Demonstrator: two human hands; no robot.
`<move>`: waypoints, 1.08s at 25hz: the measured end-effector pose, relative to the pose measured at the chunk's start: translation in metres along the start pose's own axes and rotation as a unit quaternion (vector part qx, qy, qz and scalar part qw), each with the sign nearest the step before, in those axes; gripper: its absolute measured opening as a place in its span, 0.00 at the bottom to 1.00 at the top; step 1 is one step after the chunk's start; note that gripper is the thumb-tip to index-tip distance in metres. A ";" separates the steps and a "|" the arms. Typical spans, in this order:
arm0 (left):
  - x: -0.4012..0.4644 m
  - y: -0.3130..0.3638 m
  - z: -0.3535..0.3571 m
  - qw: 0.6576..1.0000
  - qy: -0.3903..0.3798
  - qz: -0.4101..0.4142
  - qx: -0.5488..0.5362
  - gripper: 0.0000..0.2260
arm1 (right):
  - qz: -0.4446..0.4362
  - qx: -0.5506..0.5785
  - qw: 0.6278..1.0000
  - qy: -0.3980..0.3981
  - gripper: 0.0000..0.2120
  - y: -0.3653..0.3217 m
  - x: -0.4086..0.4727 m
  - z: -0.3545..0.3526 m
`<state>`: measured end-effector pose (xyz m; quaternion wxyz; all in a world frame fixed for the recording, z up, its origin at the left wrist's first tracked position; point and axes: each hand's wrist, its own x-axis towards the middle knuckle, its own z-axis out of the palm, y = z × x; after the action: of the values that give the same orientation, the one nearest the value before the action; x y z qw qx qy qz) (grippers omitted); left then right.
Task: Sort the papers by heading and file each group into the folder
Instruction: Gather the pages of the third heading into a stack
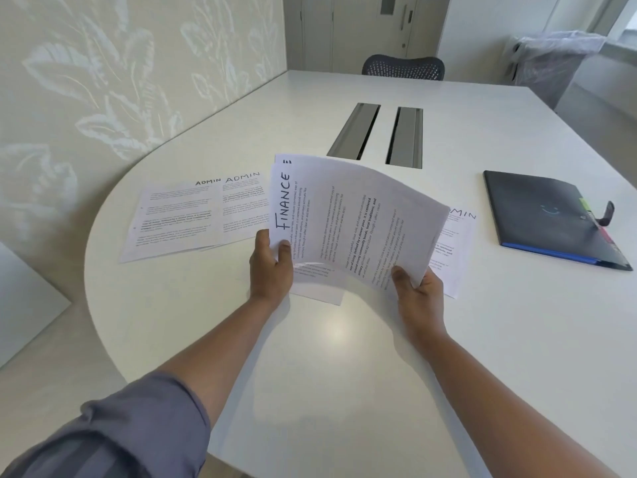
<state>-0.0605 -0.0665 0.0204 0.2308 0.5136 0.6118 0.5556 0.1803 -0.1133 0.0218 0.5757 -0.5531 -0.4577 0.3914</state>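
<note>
- Presently, the FINANCE sheets (358, 219), printed white pages turned sideways and bowed upward, are held off the table (344, 357) between both hands.
- Left hand (270, 267) pinches their headed end, thumb on top.
- Right hand (418, 291) grips the opposite corner.
- ADMIN sheets (196, 219) lie beyond the left hand; the dark folder (544, 215) lies closed, well right of the right hand.

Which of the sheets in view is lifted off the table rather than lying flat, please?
The FINANCE sheet, gripped by left hand and right hand; the ADMIN sheets lie flat on the table.
</note>
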 end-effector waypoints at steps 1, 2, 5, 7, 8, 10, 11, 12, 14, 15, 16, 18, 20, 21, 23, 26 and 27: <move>-0.004 0.002 -0.002 1.000 0.005 0.003 -0.004 0.09 | -0.004 -0.001 1.000 0.007 0.09 0.000 -0.005 -0.001; -0.008 0.003 -0.004 1.000 0.010 0.005 -0.008 0.09 | -0.008 -0.003 1.000 0.012 0.09 0.001 -0.010 -0.003; -0.022 0.005 -0.013 1.000 0.015 0.015 -0.021 0.08 | -0.012 -0.002 1.000 0.021 0.08 0.001 -0.021 -0.007; -0.031 0.004 -0.017 0.999 0.010 0.002 -0.037 0.09 | -0.012 0.002 1.000 0.023 0.08 -0.001 -0.027 -0.007; -0.035 0.003 -0.020 0.999 0.002 -0.010 -0.048 0.11 | -0.010 0.010 1.000 0.022 0.09 -0.003 -0.028 -0.008; -0.040 0.000 -0.025 0.996 -0.027 -0.026 -0.081 0.13 | -0.009 0.023 1.000 0.014 0.10 -0.007 -0.031 -0.012; -0.041 -0.002 -0.028 0.994 -0.041 -0.027 -0.094 0.14 | -0.011 0.026 1.000 0.008 0.11 -0.009 -0.033 -0.014; -0.041 -0.002 -0.030 0.993 -0.055 -0.029 -0.102 0.14 | -0.008 0.027 1.000 -0.001 0.12 -0.011 -0.033 -0.017; -0.038 -0.001 -0.034 0.990 -0.077 -0.044 -0.110 0.13 | 0.007 0.031 0.999 -0.021 0.14 -0.013 -0.030 -0.023; -0.037 0.001 -0.035 0.989 -0.081 -0.054 -0.114 0.13 | 0.012 0.034 0.999 -0.031 0.14 -0.015 -0.028 -0.025; -0.034 0.003 -0.036 0.988 -0.082 -0.061 -0.119 0.14 | 0.015 0.039 0.998 -0.039 0.13 -0.017 -0.025 -0.027; -0.028 0.008 -0.039 0.984 -0.081 -0.069 -0.145 0.14 | 0.021 0.060 0.997 -0.051 0.12 -0.022 -0.018 -0.033; -0.022 0.013 -0.041 0.978 -0.088 -0.078 -0.174 0.14 | 0.022 0.068 0.995 -0.073 0.12 -0.028 -0.013 -0.036; -0.022 0.015 -0.041 0.974 -0.098 -0.086 -0.185 0.14 | 0.025 0.060 0.994 -0.084 0.12 -0.031 -0.013 -0.036; -0.024 0.021 -0.039 0.968 -0.116 -0.102 -0.197 0.16 | 0.032 0.040 0.995 -0.090 0.14 -0.033 -0.013 -0.035; -0.025 0.026 -0.036 0.967 -0.096 -0.113 -0.206 0.16 | 0.034 0.035 0.996 -0.077 0.16 -0.035 -0.011 -0.035; -0.024 0.027 -0.037 0.967 -0.090 -0.114 -0.211 0.16 | 0.034 0.035 0.996 -0.076 0.16 -0.036 -0.010 -0.036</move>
<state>-0.0732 -0.1077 0.0486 0.4493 0.4282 0.5120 0.5938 0.2098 -0.1358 0.0575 0.5446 -0.5165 -0.4670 0.4675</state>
